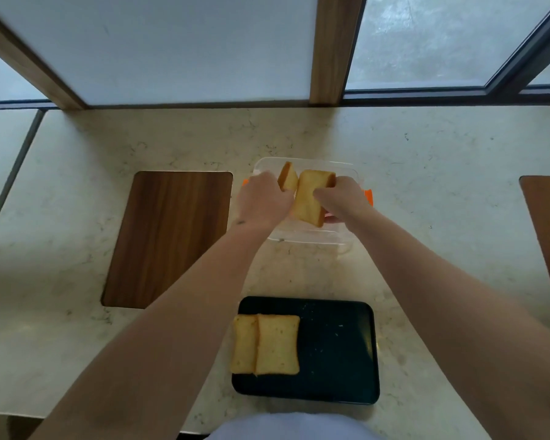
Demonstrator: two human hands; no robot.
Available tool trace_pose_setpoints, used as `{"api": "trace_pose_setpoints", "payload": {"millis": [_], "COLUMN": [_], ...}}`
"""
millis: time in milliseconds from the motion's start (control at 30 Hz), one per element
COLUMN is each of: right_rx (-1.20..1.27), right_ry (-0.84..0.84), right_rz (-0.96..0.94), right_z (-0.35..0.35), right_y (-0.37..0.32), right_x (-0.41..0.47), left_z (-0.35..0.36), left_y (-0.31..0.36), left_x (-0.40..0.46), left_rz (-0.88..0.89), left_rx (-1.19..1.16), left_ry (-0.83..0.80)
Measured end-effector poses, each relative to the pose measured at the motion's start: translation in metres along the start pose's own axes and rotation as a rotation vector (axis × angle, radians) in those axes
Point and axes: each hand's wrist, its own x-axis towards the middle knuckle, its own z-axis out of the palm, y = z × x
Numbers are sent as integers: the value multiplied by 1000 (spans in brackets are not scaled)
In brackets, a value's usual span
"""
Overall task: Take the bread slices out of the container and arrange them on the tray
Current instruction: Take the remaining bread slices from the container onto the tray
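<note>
Reaching into the container (302, 163) at twelve o'clock, the right hand (340, 201) is pinching a slice (311, 198), the left hand (262, 201) is closing on another (288, 181), both soft, light, crumbly, best gripped at the crusts.

four bread slices (277, 343), one clear container (305, 236), one black tray (340, 350), two hands (262, 200)
</note>
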Motion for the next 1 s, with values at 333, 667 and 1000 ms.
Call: {"api": "trace_pose_setpoints", "payload": {"millis": [333,667,1000], "right_rx": [316,429,519], "right_ry": [18,-49,-71], "right_rz": [-167,249,301], "right_z": [-54,-6,4], "right_y": [52,213,240], "right_x": [-129,-191,-202], "left_z": [-41,44,81], "left_y": [-40,-113,-103], "left_x": [-122,-227,-222], "left_rz": [-131,-505,-487], "left_rx": [-660,-702,-604], "left_ry": [-90,-466,-535]}}
